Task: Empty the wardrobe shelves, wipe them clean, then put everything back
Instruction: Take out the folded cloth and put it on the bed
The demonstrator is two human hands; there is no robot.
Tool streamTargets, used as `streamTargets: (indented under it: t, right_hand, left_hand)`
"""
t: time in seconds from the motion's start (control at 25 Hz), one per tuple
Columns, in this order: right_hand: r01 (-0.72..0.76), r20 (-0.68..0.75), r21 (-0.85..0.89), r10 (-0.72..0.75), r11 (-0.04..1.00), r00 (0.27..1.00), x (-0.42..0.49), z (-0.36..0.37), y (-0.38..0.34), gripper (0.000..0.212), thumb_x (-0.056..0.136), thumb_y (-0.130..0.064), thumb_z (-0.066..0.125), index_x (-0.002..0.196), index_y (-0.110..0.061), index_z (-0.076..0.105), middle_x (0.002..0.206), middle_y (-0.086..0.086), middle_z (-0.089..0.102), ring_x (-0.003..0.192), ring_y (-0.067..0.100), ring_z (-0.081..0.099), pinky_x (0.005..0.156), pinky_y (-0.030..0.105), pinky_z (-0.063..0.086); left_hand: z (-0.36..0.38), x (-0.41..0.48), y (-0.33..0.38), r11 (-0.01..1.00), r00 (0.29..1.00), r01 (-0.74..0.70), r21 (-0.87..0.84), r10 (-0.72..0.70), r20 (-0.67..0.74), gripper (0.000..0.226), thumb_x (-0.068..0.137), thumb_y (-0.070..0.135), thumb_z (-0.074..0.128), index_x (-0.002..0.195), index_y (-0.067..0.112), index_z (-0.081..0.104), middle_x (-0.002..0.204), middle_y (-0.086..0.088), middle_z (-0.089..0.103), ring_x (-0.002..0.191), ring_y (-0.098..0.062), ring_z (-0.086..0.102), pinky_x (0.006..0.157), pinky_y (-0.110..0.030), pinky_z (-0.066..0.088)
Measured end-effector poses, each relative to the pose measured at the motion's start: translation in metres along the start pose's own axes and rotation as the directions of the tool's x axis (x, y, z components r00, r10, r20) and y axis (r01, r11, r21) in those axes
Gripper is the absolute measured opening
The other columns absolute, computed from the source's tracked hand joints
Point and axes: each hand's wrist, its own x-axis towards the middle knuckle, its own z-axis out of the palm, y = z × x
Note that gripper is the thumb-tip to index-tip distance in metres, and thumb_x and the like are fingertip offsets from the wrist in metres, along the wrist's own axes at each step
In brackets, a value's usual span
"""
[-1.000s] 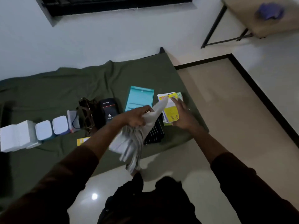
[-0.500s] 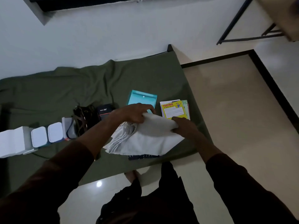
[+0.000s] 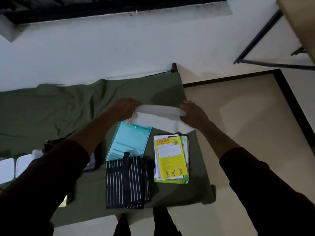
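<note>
A person in dark long sleeves is leaning over a low bed draped in an olive-green sheet point(image 3: 59, 113), both arms reaching out ahead. The left hand point(image 3: 125, 107) is gripping one end of a folded white cloth point(image 3: 158, 116), its fingers curled round the bunched fabric, while the right hand point(image 3: 192, 113) is closing over the other end, thumb and fingers wrapped about the fold. The cloth is stretching between the two hands and lying on the sheet near the wall. Just below the left hand, a light-blue plastic folder point(image 3: 128, 142) is resting flat, its upper corner tucked under the cloth's edge. Nearer the person, a folded dark fabric with white pinstripes point(image 3: 127, 182) is overlapping the folder's lower edge. Below the right hand, a stack of printed sheets topped by a yellow leaflet point(image 3: 170, 159) is lying beside the striped fabric. Beyond the left forearm, white boxes point(image 3: 10, 169) are sitting on the sheet, partly hidden by the sleeve.
</note>
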Motion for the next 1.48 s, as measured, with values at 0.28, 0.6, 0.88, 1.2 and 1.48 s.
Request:
streamTargets:
  t: [0.28,0.6,0.88,1.2,1.48]
  right_hand:
    - [0.161,-0.309,-0.273,-0.245,0.948,0.919,0.073,-0.031,0.014,0.035,0.076,-0.013,0.063,0.111,-0.016,0.065,0.103,0.009,0.058,0.094,0.032,0.054,0.075,0.04,0.045]
    - [-0.12,0.229,0.135,0.087,0.984,0.97,0.013,0.075,0.016,0.059,0.083,-0.01,0.072,0.138,-0.014,0.05,0.131,0.013,0.05,0.119,0.034,0.05,0.094,0.042,0.046]
    - [-0.174,0.165,0.337,0.124,0.925,0.978,-0.001,0.078,-0.018,0.048,0.085,-0.021,0.071,0.13,-0.012,0.056,0.125,0.013,0.053,0.115,0.034,0.053,0.093,0.043,0.047]
    - [-0.107,0.138,0.466,0.047,0.878,0.989,-0.039,0.069,-0.104,0.031,0.095,-0.029,0.066,0.121,-0.012,0.062,0.117,0.013,0.058,0.108,0.031,0.06,0.095,0.047,0.047]
    - [0.04,0.2,0.437,-0.14,0.899,0.97,-0.083,0.079,-0.237,0.027,0.098,-0.032,0.06,0.116,-0.012,0.063,0.115,0.008,0.062,0.098,0.021,0.061,0.081,0.028,0.043]
  left_hand:
    - [0.003,0.048,-0.031,0.979,0.889,-0.063,0.192,0.143,-0.436,0.054,0.09,0.016,0.032,0.133,0.006,0.063,0.127,-0.023,0.066,0.105,-0.044,0.068,0.08,-0.053,0.057]
    - [0.124,0.027,-0.005,0.956,0.971,0.239,-0.169,-0.236,0.037,0.056,0.096,0.028,0.066,0.147,0.016,0.047,0.152,-0.01,0.045,0.14,-0.029,0.041,0.113,-0.043,0.035]
    - [0.13,-0.011,0.021,0.914,0.959,0.23,-0.335,-0.272,-0.084,0.05,0.096,0.029,0.068,0.14,0.011,0.054,0.143,-0.009,0.055,0.133,-0.03,0.047,0.106,-0.047,0.043]
    - [0.134,-0.126,0.015,0.596,0.825,0.32,-0.736,-0.558,-0.092,0.04,0.091,0.014,0.074,0.128,0.006,0.063,0.116,-0.011,0.065,0.1,-0.024,0.061,0.082,-0.021,0.043]
    - [0.17,-0.313,-0.005,0.372,0.628,0.305,-0.876,-0.77,-0.109,0.034,0.091,0.019,0.074,0.121,0.006,0.066,0.106,-0.009,0.071,0.099,-0.024,0.068,0.083,-0.027,0.049]
